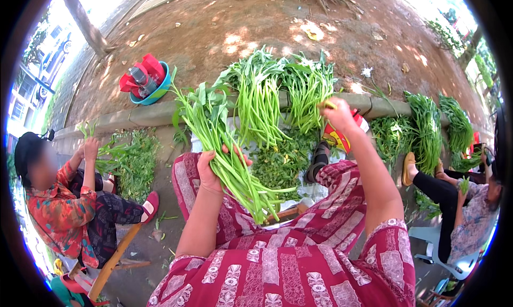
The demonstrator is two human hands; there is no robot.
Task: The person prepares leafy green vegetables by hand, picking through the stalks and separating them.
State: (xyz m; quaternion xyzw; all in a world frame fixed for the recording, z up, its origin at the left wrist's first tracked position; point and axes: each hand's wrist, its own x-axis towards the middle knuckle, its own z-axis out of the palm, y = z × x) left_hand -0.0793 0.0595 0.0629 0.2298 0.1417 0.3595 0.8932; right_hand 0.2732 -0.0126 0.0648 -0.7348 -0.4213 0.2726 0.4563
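Observation:
My left hand [218, 166] is closed around a bundle of long-stemmed leafy greens [228, 154], held aslant over my lap with the leaves toward the upper left. Further forward on the right, my right hand [336, 114] pinches a small yellowish-green piece [329, 104], too small to identify. Beyond my knees, two bunches of water spinach [260, 102] [310, 94] lie over the concrete kerb, stems toward me. Between my legs a heap of loose green leaves [276, 166] covers a pale sheet. A red and yellow packet [340, 134] sits below my right hand, near my foot.
Bare soil [192, 38] stretches past the kerb [160, 114]. A blue-green basin [154, 96] with red bags stands there. One person sits at left on a wooden bench [114, 263] near a leaf pile [136, 166]; another sits at right on a plastic chair [429, 239] by more bunches [427, 134].

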